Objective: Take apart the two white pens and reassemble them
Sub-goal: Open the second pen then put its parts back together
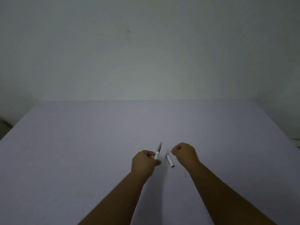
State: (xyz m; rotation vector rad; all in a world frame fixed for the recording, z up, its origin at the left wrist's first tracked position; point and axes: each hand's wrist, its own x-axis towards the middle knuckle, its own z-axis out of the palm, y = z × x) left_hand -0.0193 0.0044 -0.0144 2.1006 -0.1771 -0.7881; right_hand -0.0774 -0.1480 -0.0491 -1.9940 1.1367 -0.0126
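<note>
My left hand (144,161) grips a white pen (158,151) by its lower barrel, and the grey pointed tip sticks up and away from me. A second white pen piece (169,160) with a dark end lies on the table between my hands. My right hand (185,151) hovers just right of it, curled into a loose fist. I cannot make out anything inside that fist.
The table (81,143) is covered in a pale lilac sheet and runs back to a plain grey wall (146,54). Its left and right edges fall away into dark corners.
</note>
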